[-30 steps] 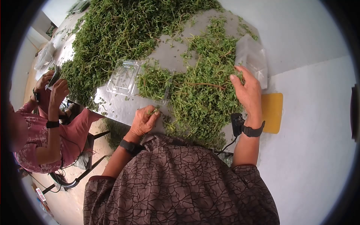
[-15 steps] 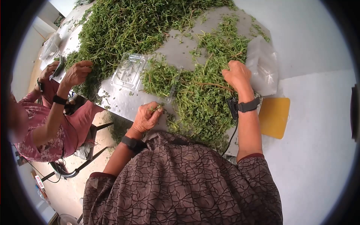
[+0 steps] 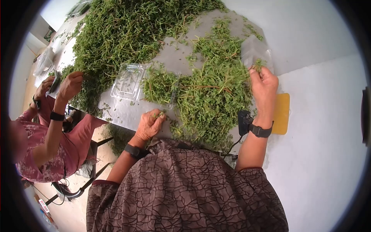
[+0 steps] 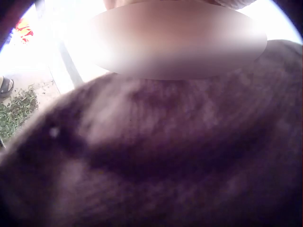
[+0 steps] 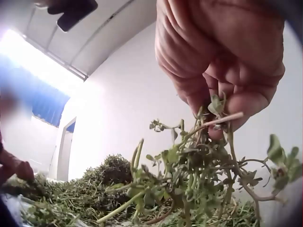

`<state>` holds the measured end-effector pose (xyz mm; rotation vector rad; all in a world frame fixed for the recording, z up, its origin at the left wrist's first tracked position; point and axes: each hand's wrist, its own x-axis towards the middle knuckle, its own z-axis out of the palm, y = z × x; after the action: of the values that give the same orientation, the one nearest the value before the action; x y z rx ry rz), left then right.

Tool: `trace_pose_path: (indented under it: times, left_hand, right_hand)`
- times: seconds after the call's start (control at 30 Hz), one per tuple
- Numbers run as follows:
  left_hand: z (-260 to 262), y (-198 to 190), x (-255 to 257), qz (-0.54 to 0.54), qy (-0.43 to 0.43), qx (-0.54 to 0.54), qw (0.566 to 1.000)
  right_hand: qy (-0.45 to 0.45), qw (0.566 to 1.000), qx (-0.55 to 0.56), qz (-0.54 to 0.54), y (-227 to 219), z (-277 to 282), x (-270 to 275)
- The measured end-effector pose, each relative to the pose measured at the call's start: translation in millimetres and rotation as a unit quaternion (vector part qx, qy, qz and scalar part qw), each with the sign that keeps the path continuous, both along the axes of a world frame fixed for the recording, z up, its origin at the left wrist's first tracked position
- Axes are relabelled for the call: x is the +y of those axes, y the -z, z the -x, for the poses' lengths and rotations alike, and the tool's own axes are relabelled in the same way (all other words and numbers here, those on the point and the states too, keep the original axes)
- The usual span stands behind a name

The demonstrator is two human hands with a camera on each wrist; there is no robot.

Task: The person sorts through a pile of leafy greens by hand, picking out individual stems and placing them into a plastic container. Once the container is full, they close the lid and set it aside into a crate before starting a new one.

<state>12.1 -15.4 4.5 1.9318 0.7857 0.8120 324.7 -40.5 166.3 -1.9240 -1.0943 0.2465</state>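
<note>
My right hand [image 3: 264,89] is raised at the right edge of the near heap of leafy greens [image 3: 212,104]. In the right wrist view, its thumb and fingers pinch a bunch of stemmed green sprigs [image 5: 199,161], which hangs below the fingertips. My left hand [image 3: 150,124] stays low at the table's front edge, its curled fingers pinching a small green sprig [image 3: 159,114]. Just beyond it lies an open clear plastic box, its lid [image 3: 125,83] flat and its other half filled with greens [image 3: 158,84]. Blurred dark cloth covers most of the left wrist view.
A large pile of greens [image 3: 119,34] covers the back left of the table. Clear plastic containers [image 3: 255,50] stand at the right by the wall, near a yellow board [image 3: 282,114]. At the left sits another person [image 3: 42,143], one hand [image 3: 70,86] at the pile.
My right hand dipped into the near heap and has come back up and right, now with sprigs in its fingers. The left hand has hardly moved. The other person's hand reached to the pile.
</note>
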Motion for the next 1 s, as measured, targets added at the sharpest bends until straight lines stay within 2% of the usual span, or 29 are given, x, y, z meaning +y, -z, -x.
trace_pose_path:
  times: [0.03, 0.1, 0.17, 0.2, 0.23, 0.27, 0.3, 0.37, 0.4, 0.43, 0.47, 0.53, 0.6, 0.67, 0.7, 0.73, 0.8, 0.83, 0.9, 0.93, 0.97, 1.0]
  left_hand:
    - [0.4, 3.0, -0.4, 0.019, 0.002, -0.008, 1.0]
    - [2.3, 6.3, 1.1, 0.037, 0.001, -0.018, 0.999]
    - [2.2, 8.1, 2.9, 0.098, 0.018, -0.036, 0.994]
    - [2.9, 6.8, 4.0, 0.096, 0.024, -0.039, 0.994]
    - [5.2, 4.1, 5.6, 0.159, 0.042, -0.038, 0.986]
    - [7.2, 0.1, 7.6, 0.222, 0.056, -0.035, 0.973]
    - [7.9, -9.6, 9.4, 0.221, 0.056, -0.035, 0.973]
    - [9.7, -41.0, 17.3, 0.353, 0.058, -0.104, 0.928]
    - [11.3, -55.6, 28.1, 0.373, 0.084, -0.121, 0.916]
    - [5.9, -63.7, 32.9, 0.406, 0.059, -0.185, 0.893]
    - [1.3, -77.1, 40.1, 0.421, 0.075, -0.177, 0.887]
    - [-11.7, -97.3, 42.6, 0.437, 0.085, -0.166, 0.88]
    - [-36.8, -111.3, 33.2, 0.476, 0.107, -0.193, 0.851]
    - [-56.1, -121.2, 22.5, 0.521, 0.104, -0.176, 0.829]
    - [-64.7, -124.2, 16.2, 0.55, 0.087, -0.181, 0.811]
    - [-71.1, -123.2, 11.9, 0.553, 0.08, -0.177, 0.81]
    - [-78.5, -118.6, 9.9, 0.547, 0.132, -0.191, 0.804]
    - [-76.5, -118.0, 12.2, 0.548, 0.128, -0.188, 0.805]
    - [-72.7, -118.0, 17.0, 0.594, 0.211, -0.182, 0.754]
    - [-71.7, -108.7, 15.0, 0.602, 0.216, -0.215, 0.738]
    - [-70.7, -104.5, 13.0, 0.601, 0.211, -0.213, 0.741]
    - [-71.0, -102.1, 10.6, 0.581, 0.194, -0.205, 0.763]
  right_hand:
    - [0.002, 1.0, -0.004, -0.003, -3.8, 6.9, -4.7]
    - [0.029, 0.989, 0.128, -0.069, -10.6, 24.1, -10.9]
    - [0.008, 0.989, 0.128, -0.079, -2.4, 15.2, -21.2]
    - [0.011, 0.983, 0.171, -0.063, -0.7, 18.1, -24.6]
    - [0.013, 0.976, 0.214, -0.047, -0.3, 21.6, -26.9]
    - [0.03, 0.976, 0.212, -0.044, -0.6, 26.0, -29.0]
    - [0.03, 0.976, 0.212, -0.045, -0.3, 26.3, -31.5]
    - [0.026, 0.956, 0.284, -0.064, 2.0, 26.9, -39.8]
    - [0.03, 0.956, 0.284, -0.063, 1.6, 29.6, -42.6]
    - [0.017, 0.95, 0.307, -0.06, 0.3, 33.2, -43.4]
    - [0.002, 0.942, 0.33, -0.056, -0.4, 36.7, -43.7]
    - [-0.013, 0.942, 0.331, -0.048, 1.1, 42.5, -44.2]
    - [-0.03, 0.941, 0.334, -0.041, 1.6, 51.7, -45.2]
    - [-0.078, 0.942, 0.326, 0.015, -0.7, 66.2, -46.1]
    - [-0.08, 0.94, 0.331, 0.017, -2.0, 73.3, -44.5]
    - [-0.099, 0.939, 0.328, 0.035, -3.3, 81.2, -43.5]
    - [-0.133, 0.939, 0.304, 0.085, 2.4, 90.0, -42.2]
    - [-0.134, 0.938, 0.309, 0.085, 8.0, 92.6, -42.3]
    - [-0.141, 0.967, 0.204, 0.059, 18.8, 95.6, -42.5]
    - [-0.142, 0.972, 0.178, 0.061, 21.1, 93.6, -43.5]
    - [-0.146, 0.971, 0.182, 0.059, 20.7, 93.0, -44.5]
    - [-0.161, 0.983, 0.081, 0.036, 18.7, 93.4, -45.5]
